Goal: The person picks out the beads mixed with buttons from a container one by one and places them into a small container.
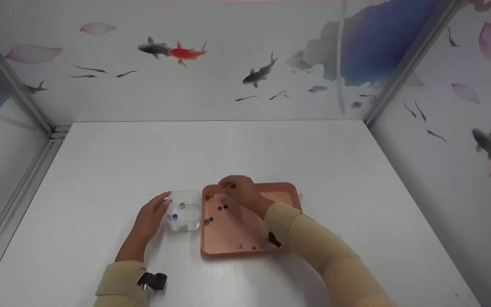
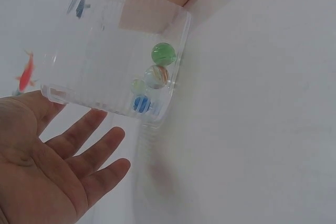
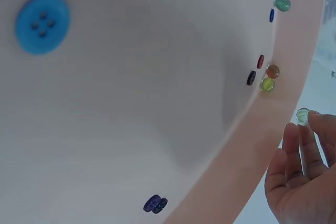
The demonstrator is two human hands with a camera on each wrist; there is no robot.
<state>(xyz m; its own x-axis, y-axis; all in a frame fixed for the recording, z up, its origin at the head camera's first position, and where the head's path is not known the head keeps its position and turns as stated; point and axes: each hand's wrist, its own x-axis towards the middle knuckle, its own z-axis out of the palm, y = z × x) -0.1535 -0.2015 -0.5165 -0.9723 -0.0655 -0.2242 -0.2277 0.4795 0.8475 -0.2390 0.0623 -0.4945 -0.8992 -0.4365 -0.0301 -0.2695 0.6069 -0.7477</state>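
Observation:
My right hand (image 1: 241,191) is over the far left edge of the pink tray (image 1: 239,232). Its thumb and finger pinch a clear glass marble (image 3: 303,116) with a pale green swirl. My left hand (image 1: 149,217) is at the left side of a clear plastic box (image 1: 186,197), its fingers extended and touching or close to the wall. Inside the box, the left wrist view has a green marble (image 2: 163,54), a striped marble (image 2: 156,76) and a blue marble (image 2: 141,104). Along the tray's left side lie a yellow marble (image 3: 268,84), an orange marble (image 3: 272,71) and a green marble (image 3: 282,2).
Several buttons lie in the tray, among them a large blue button (image 3: 42,23), a red button (image 3: 260,61) and dark purple buttons (image 3: 155,203). The box stands close against the tray's left edge on a white table (image 1: 228,149). Printed panels (image 1: 228,94) enclose the table.

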